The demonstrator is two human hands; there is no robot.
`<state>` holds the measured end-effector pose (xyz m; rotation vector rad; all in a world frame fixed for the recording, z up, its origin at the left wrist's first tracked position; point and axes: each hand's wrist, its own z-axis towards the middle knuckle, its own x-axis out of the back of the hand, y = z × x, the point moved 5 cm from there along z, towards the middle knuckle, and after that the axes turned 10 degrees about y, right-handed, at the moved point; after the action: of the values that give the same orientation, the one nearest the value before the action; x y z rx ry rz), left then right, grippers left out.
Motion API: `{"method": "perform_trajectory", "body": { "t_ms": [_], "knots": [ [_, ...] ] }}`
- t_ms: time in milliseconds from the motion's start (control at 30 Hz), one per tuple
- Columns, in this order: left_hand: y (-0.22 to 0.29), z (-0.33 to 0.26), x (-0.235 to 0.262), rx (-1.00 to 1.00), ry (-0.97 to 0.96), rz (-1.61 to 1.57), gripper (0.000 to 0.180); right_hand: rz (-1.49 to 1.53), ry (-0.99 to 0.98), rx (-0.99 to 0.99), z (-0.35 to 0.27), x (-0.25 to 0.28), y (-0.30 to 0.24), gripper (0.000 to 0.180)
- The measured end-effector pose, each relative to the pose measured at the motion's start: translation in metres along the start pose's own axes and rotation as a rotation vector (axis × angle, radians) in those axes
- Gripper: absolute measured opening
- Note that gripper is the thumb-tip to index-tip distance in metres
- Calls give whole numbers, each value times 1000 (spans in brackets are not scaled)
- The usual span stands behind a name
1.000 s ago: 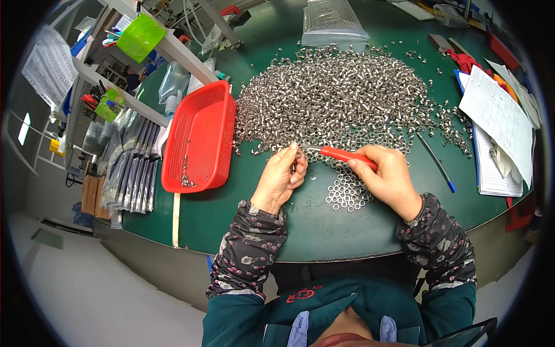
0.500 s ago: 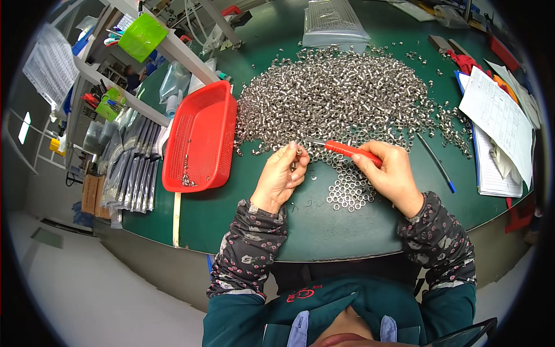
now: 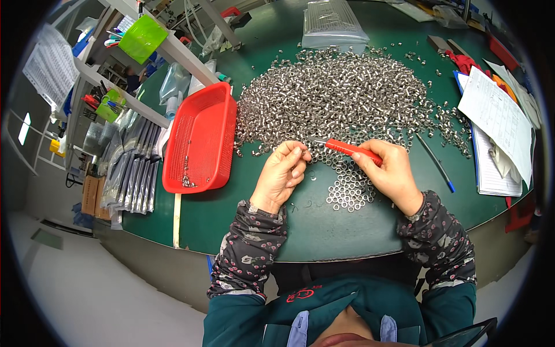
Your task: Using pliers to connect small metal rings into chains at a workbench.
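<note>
My left hand (image 3: 280,176) is closed in a pinch, with a small metal ring (image 3: 306,154) largely covered by its fingertips. In my right hand (image 3: 395,175) is a red utility knife (image 3: 346,147), gripped by its handle. The blade points left and its tip lies close to the pinched fingers; whether it touches the ring I cannot tell. Beyond both hands spreads a big heap of short metal sleeves (image 3: 335,92). Between the hands, many metal rings (image 3: 351,191) lie flat in a single layer on the green table (image 3: 324,234).
A red plastic basket (image 3: 200,139) with a few metal pieces stands left of the heap. To the right are a pen with a blue end (image 3: 437,165) and papers (image 3: 498,118) on a clipboard. Clear plastic bags (image 3: 334,26) lie behind the heap.
My left fingers have shifted slightly and turned over the ring, which shows less now. The knife and my right hand stay in nearly the same place.
</note>
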<state>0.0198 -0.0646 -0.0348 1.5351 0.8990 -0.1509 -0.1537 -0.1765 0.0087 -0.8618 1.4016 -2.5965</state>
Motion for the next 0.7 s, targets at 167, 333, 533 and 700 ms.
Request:
{"method": "perform_trajectory", "body": {
  "t_ms": [167, 333, 533, 700],
  "knots": [
    [0, 1, 0, -8, 21, 4, 8, 4, -7, -12, 0, 0, 1, 19],
    [1, 0, 2, -8, 15, 12, 13, -4, -18, -14, 0, -1, 1, 19],
    [0, 0, 3, -10, 30, 20, 17, 2, -14, -4, 0, -1, 0, 19],
    [0, 0, 3, -16, 32, 21, 18, 5, -10, -8, 0, 0, 0, 19]
  ]
}}
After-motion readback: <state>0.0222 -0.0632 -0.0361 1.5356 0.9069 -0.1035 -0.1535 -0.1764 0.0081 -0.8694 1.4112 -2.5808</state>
